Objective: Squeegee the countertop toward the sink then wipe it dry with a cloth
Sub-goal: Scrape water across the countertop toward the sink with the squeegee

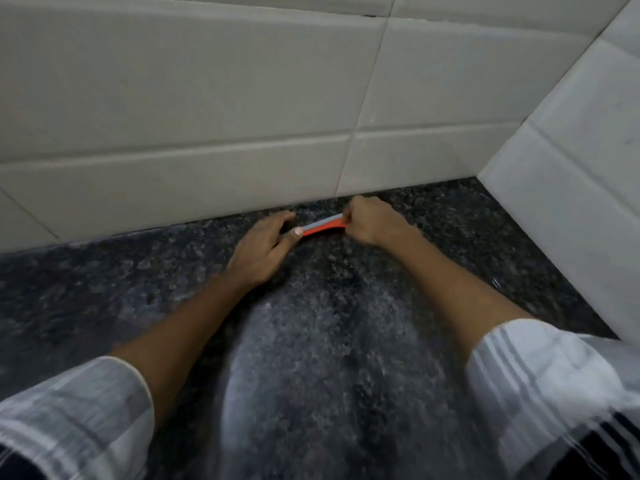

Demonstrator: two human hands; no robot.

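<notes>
pale tiled walls (194, 109) meeting in a corner

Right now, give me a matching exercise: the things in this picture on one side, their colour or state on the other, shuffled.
Things:
1. orange and grey squeegee
2. speckled dark granite countertop
3. pale tiled wall
4. left hand

States:
A. grips one end of the tool
B. held at both ends
C. stands behind the hands
D. lies under both forearms

Pairs: 1-B, 2-D, 3-C, 4-A
</notes>
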